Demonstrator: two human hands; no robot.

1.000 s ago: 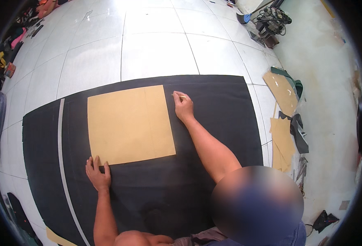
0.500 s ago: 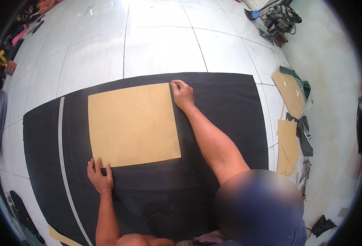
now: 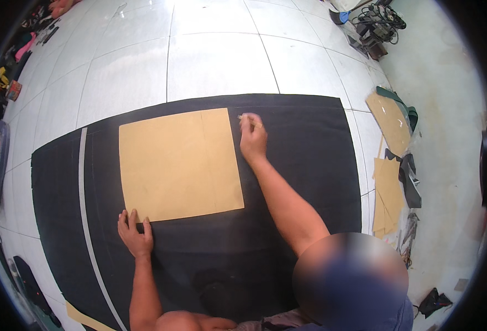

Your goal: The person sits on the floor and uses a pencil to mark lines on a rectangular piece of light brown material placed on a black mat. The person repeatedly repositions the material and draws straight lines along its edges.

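Observation:
A tan rectangular pattern sheet (image 3: pixel 177 165), probably paper or card, lies on a large black cloth (image 3: pixel 287 209). My left hand (image 3: pixel 136 234) rests at its lower left corner with fingers spread, the tips touching the sheet's edge. Just right of the sheet's upper right corner, my right hand (image 3: pixel 254 138) is closed round a thin, pale pen-like stick (image 3: pixel 240 117) and is apart from the sheet. Motion blurs its fingers a little, so the stick's exact kind is unclear. Faint lines show on the cloth.
A long pale strip like a ruler (image 3: pixel 82 182) lies across the cloth on the left. White floor tiles (image 3: pixel 216 60) surround the cloth. At right are tan offcuts (image 3: pixel 386 193) and a cable-wrapped machine (image 3: pixel 378 25) near the wall. Assorted items line the left edge.
My right hand has moved slightly right and down, off the sheet's upper right corner, with the stick still in it. My left hand and the sheet stay in place.

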